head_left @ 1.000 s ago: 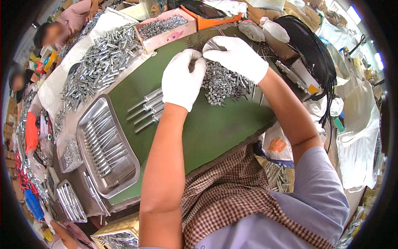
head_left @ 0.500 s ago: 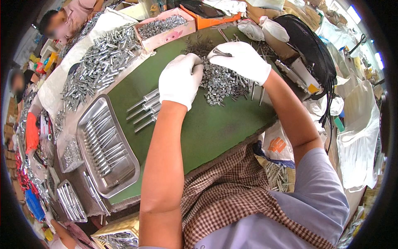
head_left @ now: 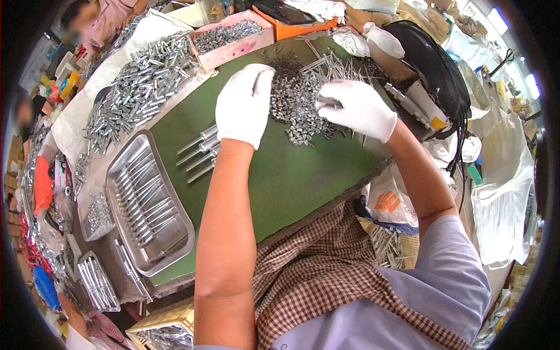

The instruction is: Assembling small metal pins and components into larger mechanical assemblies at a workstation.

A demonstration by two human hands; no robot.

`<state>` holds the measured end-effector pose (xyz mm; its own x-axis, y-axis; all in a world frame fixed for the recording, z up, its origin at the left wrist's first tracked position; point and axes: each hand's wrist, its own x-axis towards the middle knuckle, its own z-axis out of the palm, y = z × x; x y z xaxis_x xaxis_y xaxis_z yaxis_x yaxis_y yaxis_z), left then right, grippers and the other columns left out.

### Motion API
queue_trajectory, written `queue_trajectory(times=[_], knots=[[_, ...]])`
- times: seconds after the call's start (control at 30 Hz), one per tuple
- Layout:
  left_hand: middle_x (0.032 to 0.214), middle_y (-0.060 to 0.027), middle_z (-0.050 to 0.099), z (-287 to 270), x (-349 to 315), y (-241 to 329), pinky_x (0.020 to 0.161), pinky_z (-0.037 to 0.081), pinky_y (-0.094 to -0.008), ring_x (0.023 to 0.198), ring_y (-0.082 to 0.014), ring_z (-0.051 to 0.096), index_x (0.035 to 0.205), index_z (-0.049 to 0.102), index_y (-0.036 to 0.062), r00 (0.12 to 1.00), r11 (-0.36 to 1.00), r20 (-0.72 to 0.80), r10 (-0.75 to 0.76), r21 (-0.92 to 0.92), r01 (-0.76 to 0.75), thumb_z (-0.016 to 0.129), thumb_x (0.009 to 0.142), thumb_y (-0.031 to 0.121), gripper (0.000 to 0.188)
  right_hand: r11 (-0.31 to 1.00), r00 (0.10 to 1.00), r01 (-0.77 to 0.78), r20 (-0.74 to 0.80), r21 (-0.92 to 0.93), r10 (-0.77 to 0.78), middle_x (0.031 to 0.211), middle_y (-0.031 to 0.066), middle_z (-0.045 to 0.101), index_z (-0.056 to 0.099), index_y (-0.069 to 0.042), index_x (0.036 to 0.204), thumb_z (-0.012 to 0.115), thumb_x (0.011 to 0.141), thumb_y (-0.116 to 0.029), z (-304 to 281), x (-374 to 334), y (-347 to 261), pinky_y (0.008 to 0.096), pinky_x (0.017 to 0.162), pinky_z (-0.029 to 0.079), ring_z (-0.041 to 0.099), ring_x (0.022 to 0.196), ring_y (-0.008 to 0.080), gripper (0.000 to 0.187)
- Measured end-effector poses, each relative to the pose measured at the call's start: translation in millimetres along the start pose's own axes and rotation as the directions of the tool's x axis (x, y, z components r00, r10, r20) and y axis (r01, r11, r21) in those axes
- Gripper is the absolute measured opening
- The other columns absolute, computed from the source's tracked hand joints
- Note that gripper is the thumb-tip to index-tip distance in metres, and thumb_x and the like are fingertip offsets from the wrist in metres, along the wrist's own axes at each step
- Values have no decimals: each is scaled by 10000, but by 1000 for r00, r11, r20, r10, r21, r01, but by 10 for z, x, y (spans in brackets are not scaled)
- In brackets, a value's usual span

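Note:
My left hand (head_left: 244,106), in a white glove, is raised over the green work surface (head_left: 291,186), left of a pile of small shiny metal pieces (head_left: 298,108). Its fingers are pressed together, and what they hold, if anything, is hidden. At the pile's right side my right hand (head_left: 359,109), also gloved in white, is closed with thumb and fingertips together. A small metal bit shows between them, too small to name. Several thin metal rods with thicker sleeves (head_left: 201,153) lie beside my left wrist. Dark small screws (head_left: 286,63) are heaped behind the shiny pieces.
A steel tray (head_left: 185,245) of sleeved rods lies to the left. Behind it spreads a heap of metal tubes (head_left: 143,84). A pink box (head_left: 233,52) of small parts stands at the back. A black mesh bag (head_left: 434,70) is at the right. Co-workers are at the left edge.
My right hand has moved right and nearer to me, down to the edge of the shiny pile. My left hand has shifted up and left, away from the pile, uncovering more of it.

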<state>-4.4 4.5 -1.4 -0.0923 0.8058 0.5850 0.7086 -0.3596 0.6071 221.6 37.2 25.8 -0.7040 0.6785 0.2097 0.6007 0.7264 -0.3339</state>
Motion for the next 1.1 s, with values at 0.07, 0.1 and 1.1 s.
queue_trajectory(times=[0.07, 0.1, 1.1], knots=[[927, -150, 669, 3, 2, 15, 800, 491, -382, 863, -318, 633, 958, 670, 56, 988, 994, -107, -107, -40, 103, 560, 925, 226, 206, 994, 1000, 29, 13, -107, -27, 862, 119, 627, 617, -85, 881, 590, 814, -248, 92, -68, 62, 413, 746, 501, 626, 834, 317, 179], [927, -150, 669, -5, -5, -5, 800, 491, -382, 863, -318, 633, 958, 670, 56, 988, 994, -109, -108, -38, 104, 560, 925, 226, 206, 994, 999, 31, 13, -106, -30, 862, 119, 627, 617, -85, 881, 590, 814, -248, 75, -62, 48, 413, 746, 501, 626, 834, 317, 179], [850, -31, 638, -47, -12, -249, 650, 421, -232, 704, -87, 524, 1023, 662, 47, 872, 857, -236, -428, -411, 310, 521, 951, 121, 175, 956, 999, 35, 25, -293, -29, 996, 151, 639, 620, -72, 1010, 566, 848, -310, 234, 1042, 466, 445, 846, 491, 612, 967, 349, 293]])
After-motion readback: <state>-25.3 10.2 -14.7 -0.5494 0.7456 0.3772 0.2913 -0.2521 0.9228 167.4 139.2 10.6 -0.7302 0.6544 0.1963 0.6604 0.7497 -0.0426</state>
